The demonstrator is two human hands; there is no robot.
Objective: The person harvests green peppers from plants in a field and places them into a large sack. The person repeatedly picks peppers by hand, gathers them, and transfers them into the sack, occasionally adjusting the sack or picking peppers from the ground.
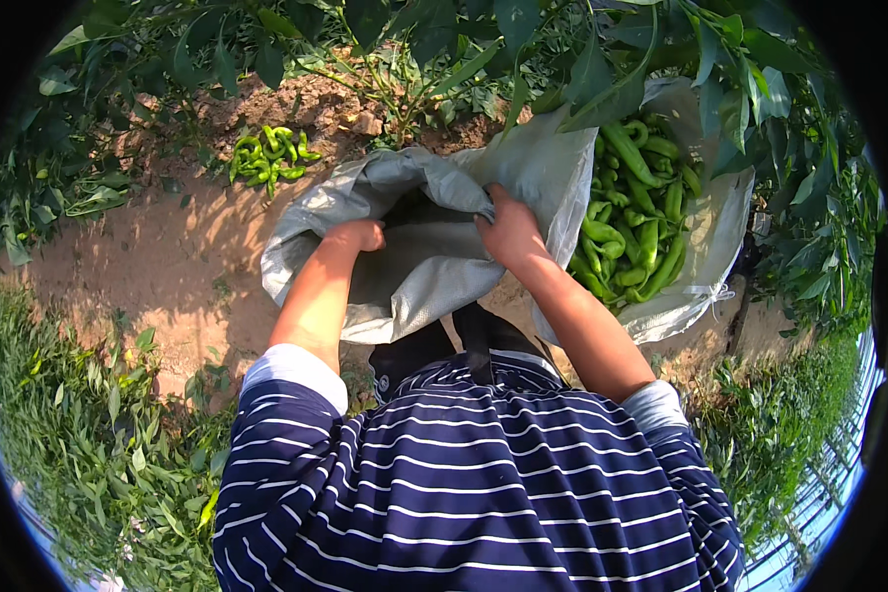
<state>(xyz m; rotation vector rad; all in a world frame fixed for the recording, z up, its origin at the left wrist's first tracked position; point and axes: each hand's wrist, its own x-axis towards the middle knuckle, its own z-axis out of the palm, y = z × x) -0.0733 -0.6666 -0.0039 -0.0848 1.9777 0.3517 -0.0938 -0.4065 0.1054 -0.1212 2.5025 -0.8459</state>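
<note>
A white woven sack (444, 288) stands with its mouth wide apart right before me, its inside in shadow. My right hand (514, 226) grips the sack's rolled rim at the right. My left hand (357, 235) reaches over the rim into the mouth; its fingers are partly hidden, so I cannot tell whether they hold anything. Just right of this sack, a second white woven sack (699, 259) holds many long green peppers (640, 214). A small pile of green peppers (266, 157) lies on the soil at the upper left.
Leafy pepper plants (407, 96) line the far side and hang over the fuller sack. A bare soil path (155, 244) runs across, with more low green plants (103, 414) on the near left and near right. A knotted white tie (710, 292) sticks out from the fuller sack's edge.
</note>
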